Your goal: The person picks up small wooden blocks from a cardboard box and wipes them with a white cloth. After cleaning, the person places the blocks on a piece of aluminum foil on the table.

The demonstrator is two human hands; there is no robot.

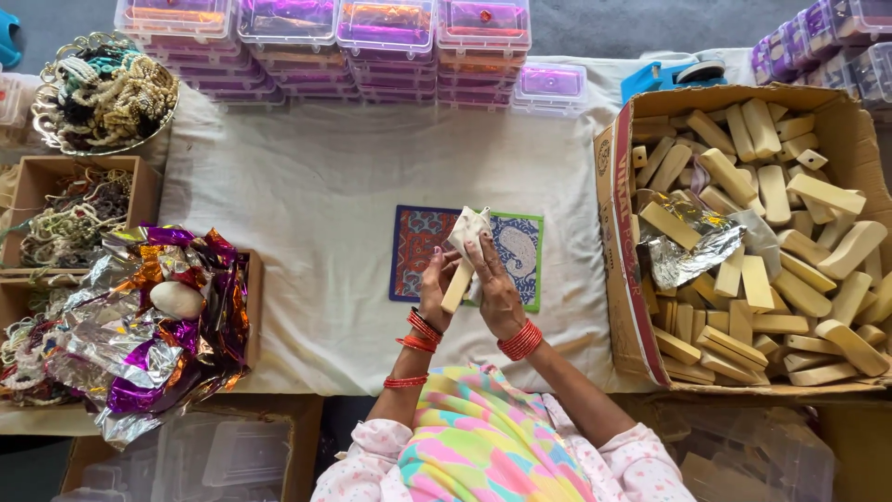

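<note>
My left hand (435, 288) and right hand (497, 284) clamp one wooden block (457, 286) above the bench (307, 195), its top wrapped in pale cloth (469, 228). If my grip loosens, I judge the cloth unwinds or the block drops onto the patterned cards (418, 244).

Table (307, 177), covered with white cloth. At centre: two patterned mats, one blue-red (416, 249), one green-edged (522, 251), side by side. Along far edge: stacks of clear lidded plastic boxes (334, 42), a single such box (550, 85) at their right end. Far left corner: metal tray of beaded pieces (100, 91). Left edge: small cardboard box of beaded strings (70, 209); nearer, heap of metallic foil sheets (153, 321). Right edge: large cardboard carton of pale wooden blocks (771, 232), blue tape dispenser (674, 74) behind it.
</note>
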